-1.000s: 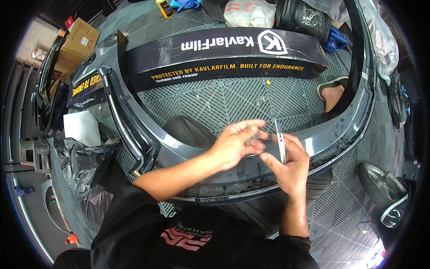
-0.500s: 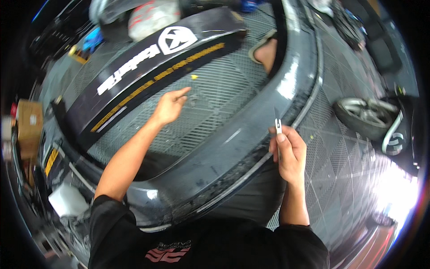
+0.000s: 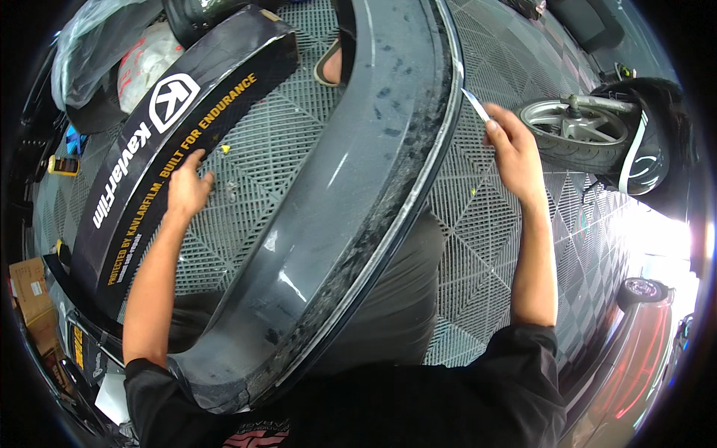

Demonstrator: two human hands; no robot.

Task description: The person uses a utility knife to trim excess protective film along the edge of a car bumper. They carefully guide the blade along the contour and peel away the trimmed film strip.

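Note:
A long, curved grey bumper (image 3: 321, 209) runs across in front of me, with dark smudges along its right edge. My right hand (image 3: 517, 160) holds a slim cutter knife (image 3: 476, 108) between thumb and fingers. The thin blade points up and left, its tip at or just beside the bumper's outer rim; contact is hard to make out. On the other side, my left hand (image 3: 189, 188) hovers with fingers apart and nothing in it, between the bumper and a long black printed box (image 3: 142, 142). A small yellow scrap (image 3: 225, 149) lies near its fingertips.
A sandalled foot (image 3: 330, 67) shows inside the bumper's curve. To the right lies a wheel (image 3: 575, 131) beside a dark curved panel. Far left are a cardboard box (image 3: 31, 287) and a white plastic bag (image 3: 153, 63). A car (image 3: 620, 358) stands at lower right.
My view has swung to the right. The right hand with the knife has moved up along the bumper's outer edge. My left hand no longer points with its index finger; its fingers are looser.

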